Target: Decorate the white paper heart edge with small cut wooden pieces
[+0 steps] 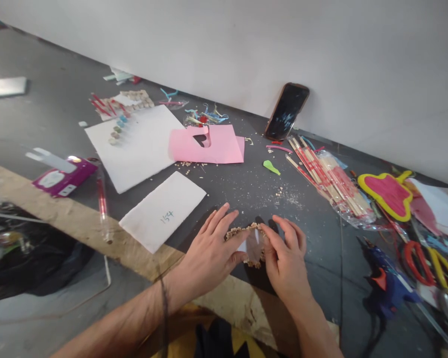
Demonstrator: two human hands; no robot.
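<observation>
A small clear piece [254, 244], edged with tan crumb-like bits, is at the table's front edge between my hands. My left hand [216, 243] holds its left side between thumb and index finger, while the other fingers stretch forward. At the opposite side, my right hand [287, 253] grips the rim with thumb and index finger, its other fingers loosely bent. My fingers hide both ends of the piece. Pale crumbs [289, 199] lie scattered on the dark table just beyond. Left of my hands rests a white foam block [162, 211] marked 154.
Pink paper [220, 144] with a heart cutout overlaps a white sheet [142, 144]. A phone [287, 112] leans on the wall. To the right are wrapped chopsticks [343, 189], a blue glue gun [390, 281] and scissors [418, 263]. A purple power strip [65, 176] is left.
</observation>
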